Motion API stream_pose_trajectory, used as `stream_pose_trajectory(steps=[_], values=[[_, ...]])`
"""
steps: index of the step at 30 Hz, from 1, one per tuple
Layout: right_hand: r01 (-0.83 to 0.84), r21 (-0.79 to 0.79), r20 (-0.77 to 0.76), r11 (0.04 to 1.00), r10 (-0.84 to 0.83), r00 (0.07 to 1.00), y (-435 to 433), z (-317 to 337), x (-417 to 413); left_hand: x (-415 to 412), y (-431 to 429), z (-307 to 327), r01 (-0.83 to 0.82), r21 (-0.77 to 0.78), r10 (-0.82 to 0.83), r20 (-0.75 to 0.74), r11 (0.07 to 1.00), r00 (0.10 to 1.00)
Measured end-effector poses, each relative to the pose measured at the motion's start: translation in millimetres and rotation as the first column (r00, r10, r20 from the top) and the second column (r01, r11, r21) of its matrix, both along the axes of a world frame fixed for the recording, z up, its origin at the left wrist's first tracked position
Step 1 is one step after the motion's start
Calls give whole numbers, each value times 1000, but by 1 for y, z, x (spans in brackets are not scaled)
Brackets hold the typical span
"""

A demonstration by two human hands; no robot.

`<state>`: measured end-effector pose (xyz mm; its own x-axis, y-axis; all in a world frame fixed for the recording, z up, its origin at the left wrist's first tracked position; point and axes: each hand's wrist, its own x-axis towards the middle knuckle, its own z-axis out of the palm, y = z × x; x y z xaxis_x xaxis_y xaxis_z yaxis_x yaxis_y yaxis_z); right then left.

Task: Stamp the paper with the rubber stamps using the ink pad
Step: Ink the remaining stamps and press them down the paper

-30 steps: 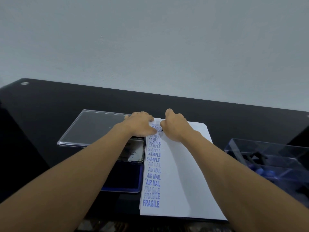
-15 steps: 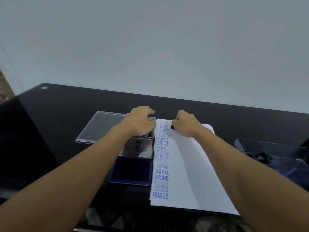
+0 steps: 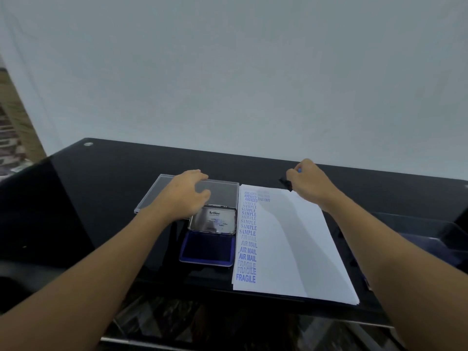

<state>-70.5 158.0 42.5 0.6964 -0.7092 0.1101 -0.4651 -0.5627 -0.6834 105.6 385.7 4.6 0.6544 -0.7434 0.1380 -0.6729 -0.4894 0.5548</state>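
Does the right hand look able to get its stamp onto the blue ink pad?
Probably yes: the ink pad lies open and uncovered, the left hand is beyond it; only flat paper lies between.

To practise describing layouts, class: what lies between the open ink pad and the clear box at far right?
In the head view, the paper stack, stamped down its left edge, lies between ink pad and clear box.
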Motion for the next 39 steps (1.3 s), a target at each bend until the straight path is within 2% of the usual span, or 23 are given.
stream_pose_trajectory(steps=[9,14,20,25,39], values=[[-159,6,-37,987,159,987,59,-8,-2,-18,46,-32,-141,-171,138,-31,975,990],[-260,20,-89,965,261,961,98,-20,9,-23,61,-50,-130,-124,130,-10,984,991],[-349,-40,-183,936,337,924,124,-25,19,-23,69,-67,-119,-60,122,56,991,991],[-370,-96,-216,924,343,914,131,-30,24,-21,73,-73,-113,-6,113,80,994,990],[-384,-187,-346,904,305,887,149,-48,29,-23,74,-80,-121,10,119,127,993,985]])
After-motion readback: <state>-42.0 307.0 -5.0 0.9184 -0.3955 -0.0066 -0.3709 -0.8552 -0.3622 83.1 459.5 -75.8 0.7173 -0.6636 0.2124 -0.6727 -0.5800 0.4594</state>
